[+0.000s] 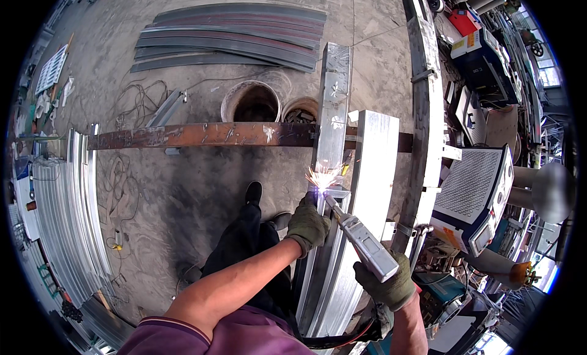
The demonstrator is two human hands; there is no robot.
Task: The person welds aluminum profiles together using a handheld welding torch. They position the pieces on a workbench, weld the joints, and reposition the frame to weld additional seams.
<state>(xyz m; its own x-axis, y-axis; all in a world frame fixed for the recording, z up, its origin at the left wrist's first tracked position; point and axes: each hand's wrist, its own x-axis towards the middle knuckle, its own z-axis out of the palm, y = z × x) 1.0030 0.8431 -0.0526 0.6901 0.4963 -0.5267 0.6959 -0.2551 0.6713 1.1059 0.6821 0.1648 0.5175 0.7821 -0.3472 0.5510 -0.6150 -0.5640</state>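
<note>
My right hand, in a green work glove, is wrapped round the handle of a grey handheld welding torch. The torch's nozzle points up and left at a joint between metal profiles, where a bright arc throws orange sparks. Just left of the nozzle, my gloved left hand grips the near metal profile close to its end. A galvanized box profile runs away from me beyond the sparks. Right beside the joint lies a wider silvery profile. The left fingertips are partly hidden in the glare.
A rusty steel beam crosses under the profiles. Two buckets stand behind it. Flat grey strips lie on the floor beyond. Long profiles are stacked at left. A steel rail and a white-and-blue machine stand at right.
</note>
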